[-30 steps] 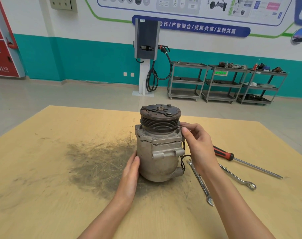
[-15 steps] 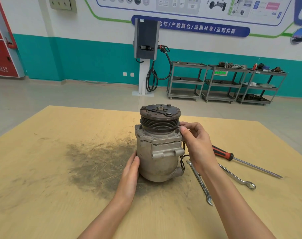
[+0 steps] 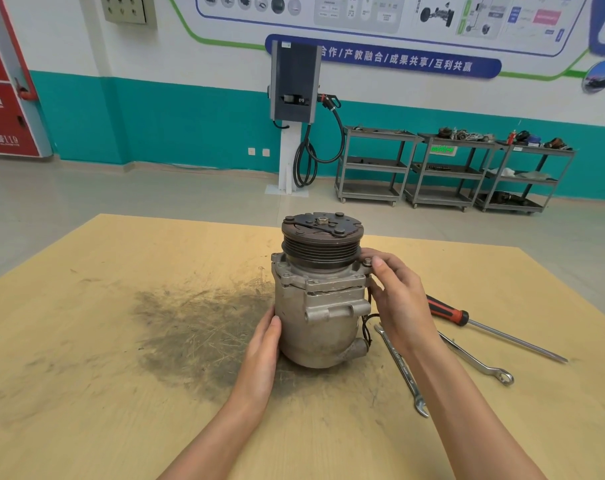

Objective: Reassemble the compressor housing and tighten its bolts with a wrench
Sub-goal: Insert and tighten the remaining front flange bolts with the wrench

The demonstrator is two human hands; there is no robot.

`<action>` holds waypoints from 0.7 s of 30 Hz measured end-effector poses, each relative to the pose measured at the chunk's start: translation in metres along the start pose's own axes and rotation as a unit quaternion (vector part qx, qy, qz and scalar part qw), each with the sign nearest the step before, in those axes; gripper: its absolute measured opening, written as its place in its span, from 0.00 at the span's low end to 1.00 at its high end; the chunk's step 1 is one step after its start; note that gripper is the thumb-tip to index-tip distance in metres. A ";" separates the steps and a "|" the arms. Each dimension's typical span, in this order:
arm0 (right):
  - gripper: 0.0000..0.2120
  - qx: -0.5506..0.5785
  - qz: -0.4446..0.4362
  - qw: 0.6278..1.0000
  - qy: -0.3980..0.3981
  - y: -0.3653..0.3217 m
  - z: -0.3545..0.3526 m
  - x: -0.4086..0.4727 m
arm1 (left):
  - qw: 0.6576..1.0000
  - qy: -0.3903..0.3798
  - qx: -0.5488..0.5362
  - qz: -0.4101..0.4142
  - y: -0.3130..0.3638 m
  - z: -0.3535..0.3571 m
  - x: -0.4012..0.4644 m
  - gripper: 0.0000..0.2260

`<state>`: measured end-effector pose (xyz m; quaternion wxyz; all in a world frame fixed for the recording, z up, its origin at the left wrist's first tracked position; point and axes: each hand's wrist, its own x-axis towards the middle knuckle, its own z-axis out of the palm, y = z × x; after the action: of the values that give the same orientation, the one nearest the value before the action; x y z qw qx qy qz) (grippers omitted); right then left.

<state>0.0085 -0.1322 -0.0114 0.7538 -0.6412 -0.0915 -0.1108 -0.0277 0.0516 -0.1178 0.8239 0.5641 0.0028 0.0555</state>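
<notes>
A grey metal compressor (image 3: 316,327) stands upright in the middle of the wooden table (image 3: 86,393), its dark pulley and clutch plate (image 3: 322,237) on top. My left hand (image 3: 263,355) presses flat against the lower left side of the housing, fingers straight. At the housing's upper right flange, the thumb and fingertips of my right hand (image 3: 401,299) pinch a bolt (image 3: 367,261) that sits in the flange. A combination wrench (image 3: 403,372) lies on the table just right of the compressor, partly under my right forearm.
A second, thinner wrench (image 3: 477,362) and a red-and-black screwdriver (image 3: 448,312) lie further right. A dark greasy smear (image 3: 197,327) covers the table left of the compressor. Grey shelf carts (image 3: 443,168) and a charging post (image 3: 294,98) stand by the far wall.
My right hand's fingers have shifted slightly around the bolt at the flange, and the bolt head now shows beside the thumb. The left hand and compressor stay put.
</notes>
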 end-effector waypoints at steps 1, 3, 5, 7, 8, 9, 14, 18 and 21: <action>0.09 0.000 0.001 1.000 0.001 0.000 0.000 0.000 | 1.000 0.001 0.001 0.000 0.000 0.000 0.000 0.40; 0.06 0.002 0.003 1.000 0.009 -0.001 0.001 0.000 | 1.000 0.003 0.001 0.000 0.000 0.000 0.000 0.41; 0.02 0.003 0.003 1.000 0.021 -0.001 0.002 0.002 | 1.000 0.001 0.001 0.000 0.000 0.001 0.000 0.41; 0.03 0.007 0.004 1.000 0.020 -0.001 0.002 0.003 | 1.000 0.001 0.001 0.001 0.001 0.001 0.000 0.41; 0.04 0.010 0.005 1.000 0.014 -0.001 0.001 0.003 | 1.000 0.001 0.000 0.000 0.001 0.001 0.000 0.41; 0.05 0.012 0.005 1.000 0.006 -0.001 0.001 0.002 | 1.000 0.001 0.000 -0.001 0.001 0.001 0.000 0.41; 0.04 0.012 0.005 1.000 0.005 -0.001 -0.001 0.002 | 1.000 0.003 0.002 0.003 0.001 0.001 -0.001 0.41; 0.02 0.024 0.000 1.000 0.010 0.000 0.001 0.004 | 1.000 0.004 0.002 0.000 0.001 0.002 0.000 0.39; 0.07 0.015 0.000 1.000 -0.007 0.000 0.000 0.001 | 1.000 0.005 0.007 0.000 0.001 0.002 0.000 0.36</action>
<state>0.0096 -0.1323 -0.0106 0.7630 -0.6302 -0.0984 -0.1052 -0.0277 0.0498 -0.1160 0.8196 0.5700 0.0073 0.0579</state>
